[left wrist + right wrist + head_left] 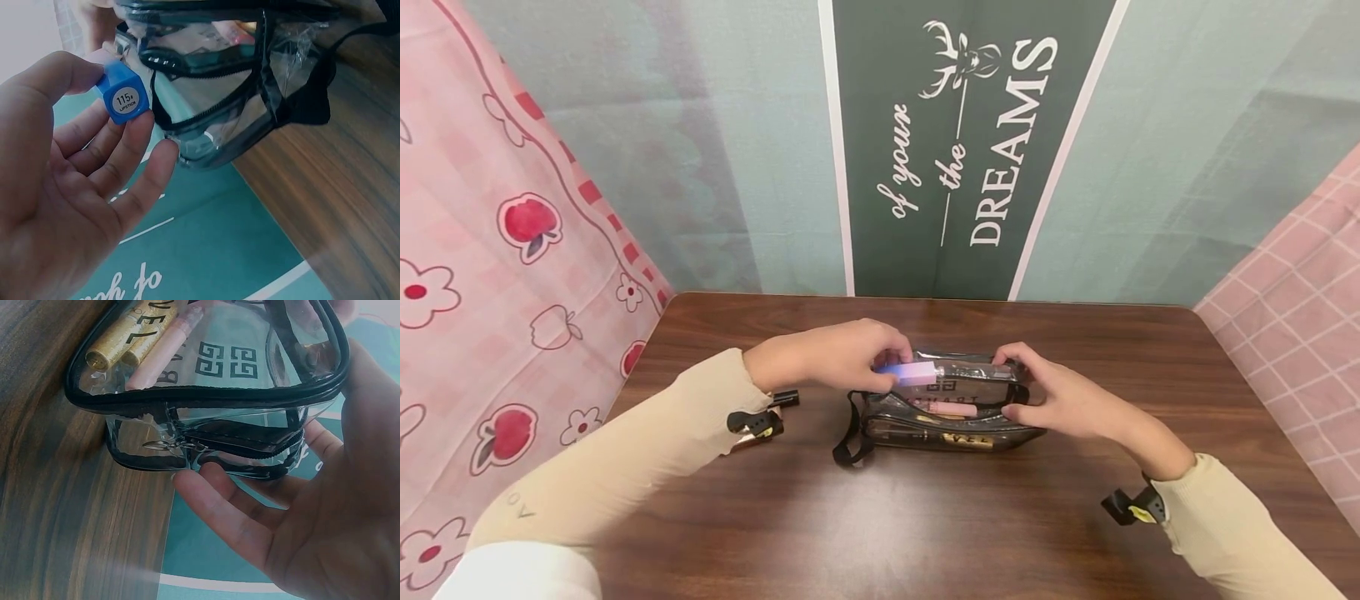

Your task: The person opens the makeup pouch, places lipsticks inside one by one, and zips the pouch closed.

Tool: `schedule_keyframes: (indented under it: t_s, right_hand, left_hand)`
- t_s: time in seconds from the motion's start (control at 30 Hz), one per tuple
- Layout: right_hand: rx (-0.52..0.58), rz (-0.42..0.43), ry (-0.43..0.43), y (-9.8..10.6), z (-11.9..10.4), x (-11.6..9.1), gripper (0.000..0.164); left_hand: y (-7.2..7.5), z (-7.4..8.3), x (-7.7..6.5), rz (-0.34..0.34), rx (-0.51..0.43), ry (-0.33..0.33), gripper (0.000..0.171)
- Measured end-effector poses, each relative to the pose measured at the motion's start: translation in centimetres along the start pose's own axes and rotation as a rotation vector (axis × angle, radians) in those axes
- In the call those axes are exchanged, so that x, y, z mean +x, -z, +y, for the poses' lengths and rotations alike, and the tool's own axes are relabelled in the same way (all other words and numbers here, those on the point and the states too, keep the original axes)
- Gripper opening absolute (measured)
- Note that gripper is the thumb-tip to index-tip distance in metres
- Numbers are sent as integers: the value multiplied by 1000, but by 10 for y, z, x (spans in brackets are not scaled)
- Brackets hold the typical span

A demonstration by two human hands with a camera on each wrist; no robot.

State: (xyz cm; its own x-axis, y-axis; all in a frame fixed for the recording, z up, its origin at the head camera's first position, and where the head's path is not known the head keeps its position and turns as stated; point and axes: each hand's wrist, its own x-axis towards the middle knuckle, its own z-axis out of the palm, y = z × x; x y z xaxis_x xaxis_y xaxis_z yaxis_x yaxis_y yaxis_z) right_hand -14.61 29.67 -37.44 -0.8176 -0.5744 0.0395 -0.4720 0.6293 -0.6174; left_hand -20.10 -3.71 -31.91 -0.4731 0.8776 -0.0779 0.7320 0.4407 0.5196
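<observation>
"115 LIPSTICK" on tube point(125, 94)

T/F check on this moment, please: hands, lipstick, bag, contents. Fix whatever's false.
1. The left hand pinches a blue-and-pink lipstick. True.
2. The right hand holds one end of the bag. True.
3. The lipstick's end label reads 230. False: it reads 115.
4. The bag is opaque. False: it is see-through with black trim.
5. A pink tube lies beside gold tubes in the bag. True.
</observation>
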Motion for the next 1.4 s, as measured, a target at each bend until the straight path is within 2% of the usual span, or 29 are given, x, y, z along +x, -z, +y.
schedule_keyframes:
  t_s: [0.13, 0.57, 0.83, 1.13, 1.4]
  right_hand:
    - [6, -4, -8, -1, 0, 0, 59]
    - [23, -15, -7, 0, 0, 0, 59]
    - [22, -17, -16, 1, -1, 0, 59]
    - [41, -24, -12, 2, -1, 0, 59]
    - [50, -30, -15, 3, -1, 1, 59]
  left_hand:
    - [-5, 0, 5, -5, 4, -14, 16]
    - [-11, 3, 9, -4, 38, 20, 15]
    - [-12, 1, 9, -15, -5, 28, 15]
    - [-12, 1, 9, -17, -10, 31, 15]
    - [-11, -2, 10, -27, -26, 15, 22]
